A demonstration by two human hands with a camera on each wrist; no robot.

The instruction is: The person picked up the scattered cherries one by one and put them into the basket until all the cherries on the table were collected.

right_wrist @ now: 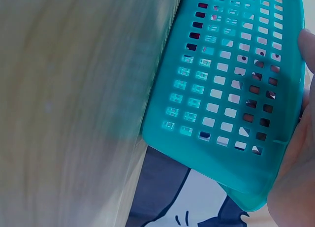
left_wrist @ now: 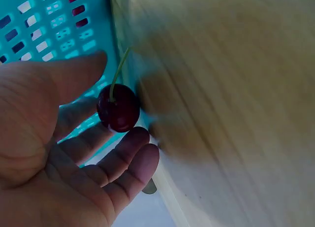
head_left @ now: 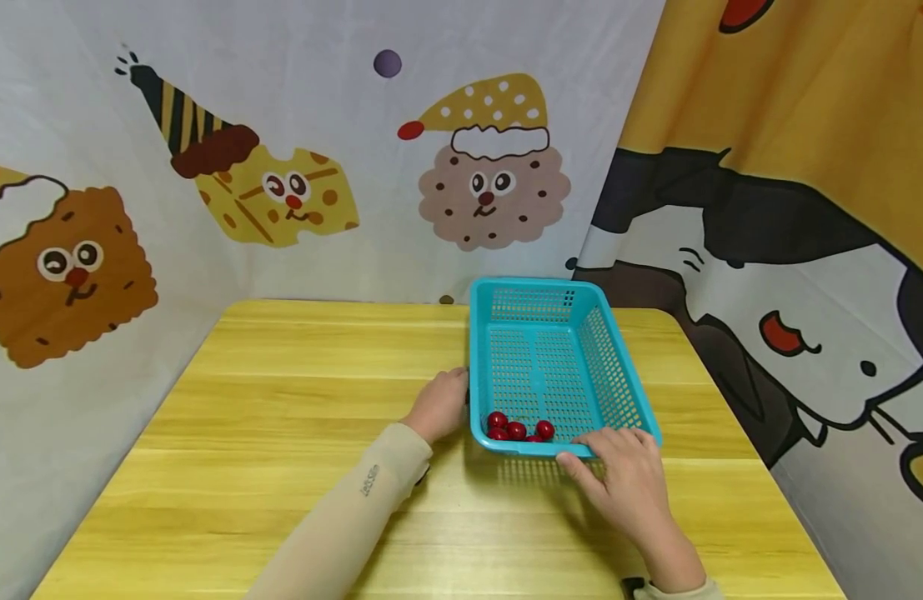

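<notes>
A turquoise plastic basket (head_left: 538, 448) stands on the table, with several red cherries (head_left: 516, 431) inside at its near left corner. My right hand (head_left: 628, 479) grips the basket's near rim towards the right corner, thumb outside. Beside the basket's left wall is my left hand (head_left: 440, 406), partly hidden by it in the head view. A dark red cherry (left_wrist: 118, 109) with a green stem shows in the left wrist view, close to the tabletop, between that hand's thumb and fingers. The fingers bend loosely round it; the thumb tip (left_wrist: 98, 72) looks apart from it.
The wooden table (head_left: 296, 375) reaches back to a white cloth (head_left: 296, 275) printed with cartoon food. A yellow curtain (head_left: 821, 108) with a cartoon animal hangs at the right.
</notes>
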